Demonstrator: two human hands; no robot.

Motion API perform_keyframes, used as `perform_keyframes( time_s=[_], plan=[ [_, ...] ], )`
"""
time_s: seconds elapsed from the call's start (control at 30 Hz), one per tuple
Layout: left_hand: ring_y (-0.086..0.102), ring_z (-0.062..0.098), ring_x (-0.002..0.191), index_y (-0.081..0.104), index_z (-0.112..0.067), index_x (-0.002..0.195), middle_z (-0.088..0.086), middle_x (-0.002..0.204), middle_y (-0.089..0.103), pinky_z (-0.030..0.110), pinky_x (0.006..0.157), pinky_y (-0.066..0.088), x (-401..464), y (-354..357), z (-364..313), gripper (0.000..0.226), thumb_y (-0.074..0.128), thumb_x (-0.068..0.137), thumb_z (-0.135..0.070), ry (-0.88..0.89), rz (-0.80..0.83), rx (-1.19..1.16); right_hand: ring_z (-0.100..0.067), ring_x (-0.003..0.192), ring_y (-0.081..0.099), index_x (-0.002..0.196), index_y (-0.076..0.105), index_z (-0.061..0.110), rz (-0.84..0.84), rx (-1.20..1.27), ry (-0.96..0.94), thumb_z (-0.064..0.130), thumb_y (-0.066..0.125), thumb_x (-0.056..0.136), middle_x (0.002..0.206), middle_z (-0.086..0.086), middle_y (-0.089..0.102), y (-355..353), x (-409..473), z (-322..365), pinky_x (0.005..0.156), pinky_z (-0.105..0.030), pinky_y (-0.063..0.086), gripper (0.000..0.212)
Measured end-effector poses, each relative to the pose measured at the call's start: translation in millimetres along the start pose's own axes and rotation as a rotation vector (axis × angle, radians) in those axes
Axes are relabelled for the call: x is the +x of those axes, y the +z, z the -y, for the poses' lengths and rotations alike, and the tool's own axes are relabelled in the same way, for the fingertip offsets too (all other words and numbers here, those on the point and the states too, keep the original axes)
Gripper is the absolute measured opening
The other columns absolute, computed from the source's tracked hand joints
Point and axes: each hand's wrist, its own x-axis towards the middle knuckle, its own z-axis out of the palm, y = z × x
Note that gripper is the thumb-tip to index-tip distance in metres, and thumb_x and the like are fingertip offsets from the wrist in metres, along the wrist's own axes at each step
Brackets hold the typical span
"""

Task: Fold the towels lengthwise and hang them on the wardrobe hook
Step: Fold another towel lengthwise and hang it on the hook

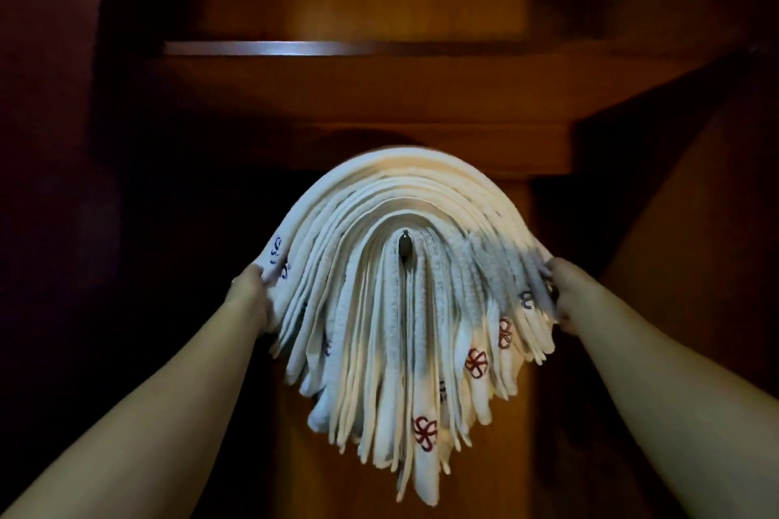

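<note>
Since the thick stack of folded white terry towels with red and blue embroidered marks point(400, 287) already drapes over the small dark metal hook point(404, 244) on the brown wooden wardrobe panel point(543, 223), left hand point(253, 295) and right hand point(562, 293) each grip an outer edge, likely squaring the outermost towel so the stack hangs centred.

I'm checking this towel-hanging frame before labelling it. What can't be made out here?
Head view:
- Both hands' fingers: left hand and right hand reach behind the towels.
- Hook mounting: covered by towels.
- Wardrobe sides: too dark.
</note>
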Motion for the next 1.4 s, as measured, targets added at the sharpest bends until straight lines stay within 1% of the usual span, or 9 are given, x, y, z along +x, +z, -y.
perform_keyframes(
  time_s=[0.07,0.2,0.37,0.53,0.7,0.9,0.97,1.07,1.4],
  plan=[
    [0.055,0.019,0.047,0.062,-0.009,0.098,0.005,0.051,0.061,0.022,0.047,0.044,1,-14,3,0.027,0.045,0.1,-0.03,-0.025,-0.012,0.044,-0.022,0.074,0.051,0.103,0.057,0.009,-0.038,-0.048,0.025,0.022,0.045,0.105,0.096,-0.012,0.057,-11,-7,-8,0.061,-0.024,0.046,0.018],
    [0.058,0.032,0.117,0.054,-0.003,0.135,0.013,0.131,0.061,0.038,0.098,0.046,-11,-35,-1,0.041,0.042,0.102,-0.025,-0.019,-0.041,0.074,-0.028,0.122,0.052,0.13,0.055,0.0,-0.056,-0.135,-0.006,0.019,0.046,0.104,0.134,-0.016,0.055,-25,-22,-18,0.089,-0.031,0.039,0.033],
    [0.058,0.028,0.088,0.059,-0.009,0.112,0.009,0.102,0.063,0.034,0.079,0.048,-72,-52,6,0.022,0.043,0.102,-0.022,0.057,-0.011,0.157,-0.028,0.099,0.058,0.138,0.051,0.005,-0.083,-0.371,-0.184,0.043,0.051,0.096,0.123,-0.013,0.06,-42,-42,-32,0.082,-0.038,0.051,0.056],
    [0.056,0.014,0.065,0.061,-0.014,0.088,0.002,0.082,0.059,0.025,0.057,0.041,-161,-55,34,0.014,0.052,0.097,-0.017,0.228,0.102,0.367,-0.012,0.078,0.052,0.101,0.065,0.018,0.093,-0.783,-0.481,0.039,0.048,0.1,0.092,0.003,0.057,-60,-100,-50,0.076,-0.032,0.042,0.027],
    [0.055,0.0,0.083,0.063,-0.022,0.119,-0.013,0.099,0.06,0.017,0.071,0.041,-222,-76,104,0.022,0.053,0.099,-0.023,0.324,0.397,0.772,-0.009,0.091,0.051,0.123,0.061,0.024,0.261,-1.086,-0.518,0.04,0.048,0.102,0.111,0.005,0.058,-109,-166,-116,0.07,-0.024,0.041,0.029],
    [0.049,-0.001,0.045,0.053,-0.033,0.13,-0.013,0.113,0.062,0.018,0.042,0.036,-288,-125,214,0.03,0.053,0.1,-0.031,0.046,0.688,1.007,-0.012,0.12,0.053,0.133,0.059,0.022,0.294,-1.217,-0.358,0.04,0.051,0.101,0.135,0.003,0.057,-196,-245,-235,0.097,-0.028,0.042,0.038],
    [0.062,0.0,0.075,0.05,-0.03,0.137,-0.011,0.132,0.054,0.017,0.057,0.044,-306,-145,251,0.037,0.053,0.1,-0.034,0.074,0.818,1.092,-0.012,0.126,0.052,0.136,0.058,0.023,0.285,-1.243,-0.251,0.042,0.052,0.1,0.139,0.004,0.055,-224,-269,-278,0.106,-0.03,0.041,0.041],
    [0.047,0.009,0.125,0.051,-0.027,0.138,-0.009,0.146,0.045,0.024,0.091,0.04,-332,-172,304,0.04,0.055,0.1,-0.034,0.055,1.022,1.192,-0.013,0.13,0.049,0.138,0.056,0.021,0.273,-1.267,-0.096,0.042,0.053,0.1,0.142,0.004,0.053,-264,-309,-340,0.106,-0.024,0.033,0.044],
    [0.032,0.02,0.143,0.046,-0.024,0.144,-0.002,0.153,0.039,0.041,0.118,0.025,-459,-194,450,0.048,0.051,0.099,-0.041,0.1,1.684,1.532,-0.02,0.133,0.048,0.139,0.054,0.021,0.055,-1.314,0.467,0.042,0.052,0.099,0.148,0.002,0.049,-420,-468,-480,0.11,-0.036,0.037,0.046]
  ],
)
